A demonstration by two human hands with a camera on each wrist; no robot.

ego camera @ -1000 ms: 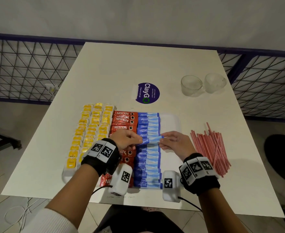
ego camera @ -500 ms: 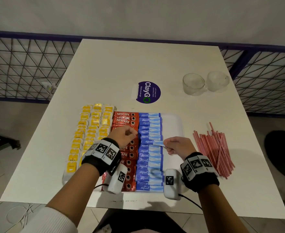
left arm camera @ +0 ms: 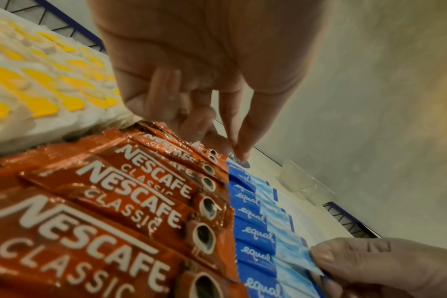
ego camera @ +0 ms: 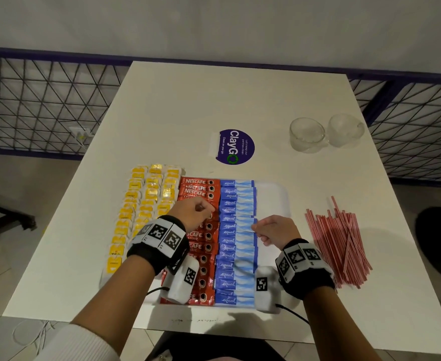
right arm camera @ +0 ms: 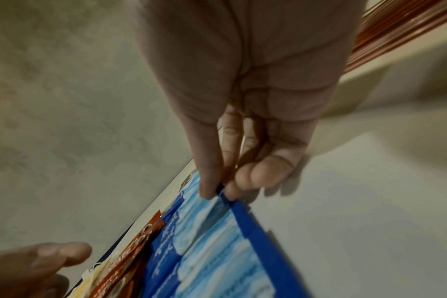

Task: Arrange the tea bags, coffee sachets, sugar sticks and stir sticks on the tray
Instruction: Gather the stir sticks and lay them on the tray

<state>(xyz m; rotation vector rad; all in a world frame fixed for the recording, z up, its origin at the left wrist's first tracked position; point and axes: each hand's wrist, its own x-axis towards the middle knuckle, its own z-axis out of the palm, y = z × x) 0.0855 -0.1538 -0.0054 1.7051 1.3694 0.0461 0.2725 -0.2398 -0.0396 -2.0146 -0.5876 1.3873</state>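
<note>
Three columns of packets on the white tray: yellow tea bags along its left part, red coffee sachets in its middle, blue sugar sticks just right of those, overlapping front to back. Right hand at the right edge of the sugar column, thumb and forefinger pinching the pale end of one sugar stick midway down the tray. Left hand over the coffee column, fingers curled, fingertips near the sachets; whether anything pinched, cannot tell. Bare strip of tray right of the sugar. Red-and-white stir sticks heaped on the table right of the tray, apart from it. Beyond the tray, a round purple sticker and two clear glass cups.
</note>
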